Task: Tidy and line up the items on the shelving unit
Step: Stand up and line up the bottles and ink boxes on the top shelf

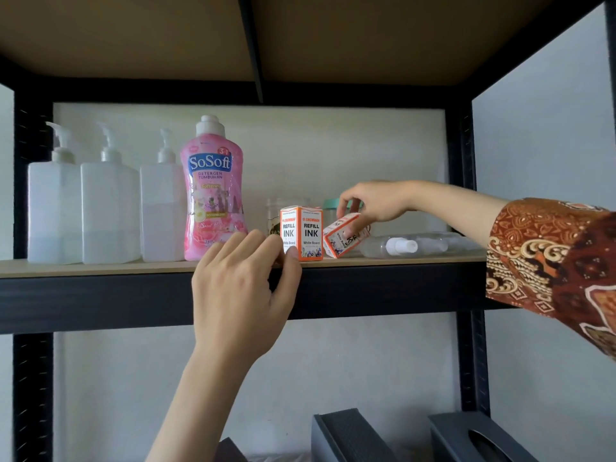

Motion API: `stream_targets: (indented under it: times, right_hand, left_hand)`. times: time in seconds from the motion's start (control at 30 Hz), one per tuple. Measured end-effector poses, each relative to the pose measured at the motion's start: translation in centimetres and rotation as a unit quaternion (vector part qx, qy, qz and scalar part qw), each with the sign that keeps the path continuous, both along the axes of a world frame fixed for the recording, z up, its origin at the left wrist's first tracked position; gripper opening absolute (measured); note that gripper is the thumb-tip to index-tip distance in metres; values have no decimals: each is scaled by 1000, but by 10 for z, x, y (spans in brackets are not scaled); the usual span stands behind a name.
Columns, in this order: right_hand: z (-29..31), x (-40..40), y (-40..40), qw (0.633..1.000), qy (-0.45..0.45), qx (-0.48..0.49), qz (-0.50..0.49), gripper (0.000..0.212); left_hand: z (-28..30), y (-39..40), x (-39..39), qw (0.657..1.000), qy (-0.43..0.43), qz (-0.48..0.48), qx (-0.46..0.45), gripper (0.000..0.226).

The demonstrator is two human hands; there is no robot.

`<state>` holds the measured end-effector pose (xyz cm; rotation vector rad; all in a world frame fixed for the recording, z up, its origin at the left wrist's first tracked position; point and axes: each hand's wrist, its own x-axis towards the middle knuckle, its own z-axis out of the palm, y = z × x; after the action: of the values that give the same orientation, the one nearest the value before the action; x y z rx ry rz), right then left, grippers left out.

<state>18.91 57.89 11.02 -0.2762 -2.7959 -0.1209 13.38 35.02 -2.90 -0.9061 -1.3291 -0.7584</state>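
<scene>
On the wooden shelf [100,267] stand three white pump bottles [110,208] at the left and a pink SoSoft detergent bottle [213,191] beside them. An upright orange-and-white refill ink box [306,233] stands near the shelf's front edge. My left hand [240,288] touches its lower left corner with thumb and fingertips. My right hand [370,203] grips a second ink box [343,236], which is tilted to the right of the first. A clear spray bottle [410,245] lies on its side at the right.
A clear glass jar [276,211] and a jar with a teal lid [331,208] stand behind the ink boxes. The black metal frame [133,301] borders the shelf, with uprights at both sides. Dark grey boxes [346,435] sit on the level below.
</scene>
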Motion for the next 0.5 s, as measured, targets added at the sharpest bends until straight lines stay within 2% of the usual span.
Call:
stream_targets:
  times: [0.1, 0.37, 0.43, 0.5]
  right_hand:
    - [7, -1, -9, 1000, -2, 21, 17, 34]
    - [10, -11, -28, 997, -41, 63, 34, 49]
    - [12, -8, -29, 996, -43, 65, 34, 44]
    - [16, -1, -35, 997, -7, 45, 57, 35]
  left_hand:
    - [0, 0, 0, 1000, 2, -1, 1, 33]
    - [-1, 0, 0, 1000, 0, -2, -1, 32]
    - [-1, 0, 0, 1000, 1, -3, 0, 32]
    - [-1, -1, 0, 1000, 4, -3, 1, 32]
